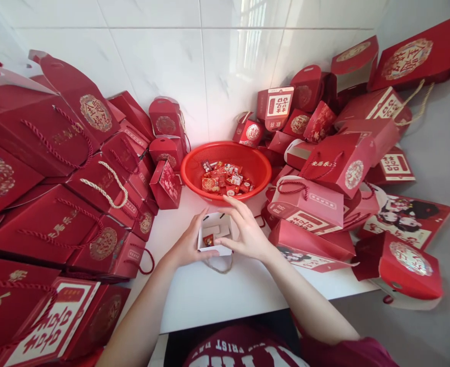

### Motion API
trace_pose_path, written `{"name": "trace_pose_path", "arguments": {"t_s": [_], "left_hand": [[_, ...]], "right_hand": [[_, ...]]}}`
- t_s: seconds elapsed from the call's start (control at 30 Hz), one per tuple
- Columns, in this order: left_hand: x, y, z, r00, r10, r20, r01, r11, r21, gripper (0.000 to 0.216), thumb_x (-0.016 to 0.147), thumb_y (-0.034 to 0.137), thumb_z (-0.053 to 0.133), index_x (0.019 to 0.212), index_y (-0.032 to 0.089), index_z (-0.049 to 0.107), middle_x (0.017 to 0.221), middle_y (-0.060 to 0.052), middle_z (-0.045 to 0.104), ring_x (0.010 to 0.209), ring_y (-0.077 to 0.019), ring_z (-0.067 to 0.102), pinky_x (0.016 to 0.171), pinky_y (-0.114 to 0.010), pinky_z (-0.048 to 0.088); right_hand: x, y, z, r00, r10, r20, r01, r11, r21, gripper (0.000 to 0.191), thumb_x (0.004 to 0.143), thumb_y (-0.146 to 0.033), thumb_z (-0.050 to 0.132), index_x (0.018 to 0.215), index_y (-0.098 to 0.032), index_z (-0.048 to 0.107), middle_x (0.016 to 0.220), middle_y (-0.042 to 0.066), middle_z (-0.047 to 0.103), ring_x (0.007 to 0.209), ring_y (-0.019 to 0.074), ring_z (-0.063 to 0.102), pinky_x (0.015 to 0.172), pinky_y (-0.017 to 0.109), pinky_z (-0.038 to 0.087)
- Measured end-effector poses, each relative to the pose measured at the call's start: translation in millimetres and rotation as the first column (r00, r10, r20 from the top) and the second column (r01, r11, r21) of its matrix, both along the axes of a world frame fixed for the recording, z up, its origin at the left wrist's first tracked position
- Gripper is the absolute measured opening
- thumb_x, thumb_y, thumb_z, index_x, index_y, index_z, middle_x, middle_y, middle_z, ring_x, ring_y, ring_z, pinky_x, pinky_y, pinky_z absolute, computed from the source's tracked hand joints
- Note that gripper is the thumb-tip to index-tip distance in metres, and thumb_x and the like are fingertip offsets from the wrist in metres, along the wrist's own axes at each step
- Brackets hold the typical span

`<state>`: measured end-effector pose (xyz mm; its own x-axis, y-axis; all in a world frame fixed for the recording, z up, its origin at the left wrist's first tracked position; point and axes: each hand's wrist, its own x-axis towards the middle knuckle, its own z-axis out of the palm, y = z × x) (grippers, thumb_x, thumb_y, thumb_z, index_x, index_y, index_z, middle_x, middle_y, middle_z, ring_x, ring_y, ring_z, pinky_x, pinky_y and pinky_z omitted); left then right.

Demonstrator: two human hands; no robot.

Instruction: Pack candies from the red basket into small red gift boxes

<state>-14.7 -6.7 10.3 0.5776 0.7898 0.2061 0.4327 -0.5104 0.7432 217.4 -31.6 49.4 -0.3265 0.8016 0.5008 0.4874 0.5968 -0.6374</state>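
Between my hands on the white table stands a small open candy box, its white inside facing up. A red wrapped candy lies at the bottom left of it. My left hand is closed on the box's left side, with the thumb along the near edge. My right hand curves round the right side, its thumb over the near rim and its fingers reaching past the far rim. A pale cord handle hangs out on the near side. Just beyond is a red plastic basket with several wrapped candies.
Red gift boxes with rope handles are stacked along the left. More red boxes lie in a loose pile on the right, some at the table edge. A white tiled wall closes off the back of the white table.
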Motion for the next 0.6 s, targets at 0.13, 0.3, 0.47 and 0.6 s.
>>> {"name": "trace_pose_path", "arguments": {"t_s": [0.13, 0.3, 0.47, 0.6], "left_hand": [[-1, -3, -5.7, 0.994, 0.017, 0.106, -0.005, 0.993, -0.115, 0.117, 0.070, 0.044, 0.083, 0.157, 0.030, 0.005, 0.155, -0.017, 0.029, 0.142, -0.0382, 0.034, 0.114, -0.058, 0.033], [5, -8, -16.7, 0.964, 0.038, 0.265, 0.041, 0.957, -0.286, 0.123, 0.067, 0.045, 0.085, 0.155, 0.040, -0.001, 0.153, -0.014, 0.036, 0.136, -0.0366, 0.046, 0.107, -0.059, 0.043], [1, -4, -10.8, 0.964, -0.034, 0.264, 0.097, 0.969, -0.229, 0.109, 0.074, 0.079, 0.057, 0.157, 0.035, 0.001, 0.155, -0.014, 0.034, 0.142, -0.0375, 0.036, 0.115, -0.062, 0.030], [-8, 6, 29.0, 0.992, 0.076, 0.097, -0.076, 0.997, -0.003, 0.086, 0.085, 0.081, 0.024, 0.149, 0.027, 0.040, 0.155, -0.011, 0.035, 0.148, -0.0363, 0.021, 0.122, -0.056, 0.015]], "right_hand": [[-5, 0, -39.8, 0.975, 0.032, -0.220, -0.070, 0.983, -0.168, 0.086, 0.073, -0.057, 0.077, 0.142, -0.023, 0.039, 0.155, 0.016, 0.028, 0.146, 0.0312, 0.027, 0.118, 0.048, 0.027], [-7, 4, -67.5, 0.926, 0.149, -0.347, -0.271, 0.903, -0.334, 0.119, 0.063, -0.055, 0.085, 0.155, -0.029, 0.014, 0.151, 0.014, 0.028, 0.143, 0.0291, 0.032, 0.117, 0.046, 0.030], [-3, 6, -65.0, 0.930, 0.121, -0.347, -0.241, 0.914, -0.327, 0.124, 0.059, -0.050, 0.088, 0.156, -0.031, 0.014, 0.146, 0.012, 0.034, 0.139, 0.0285, 0.037, 0.116, 0.046, 0.031], [-2, 5, -58.0, 0.948, 0.104, -0.302, -0.202, 0.927, -0.315, 0.124, 0.061, -0.051, 0.087, 0.157, -0.029, 0.012, 0.145, 0.013, 0.037, 0.138, 0.0291, 0.038, 0.116, 0.047, 0.033]]}}
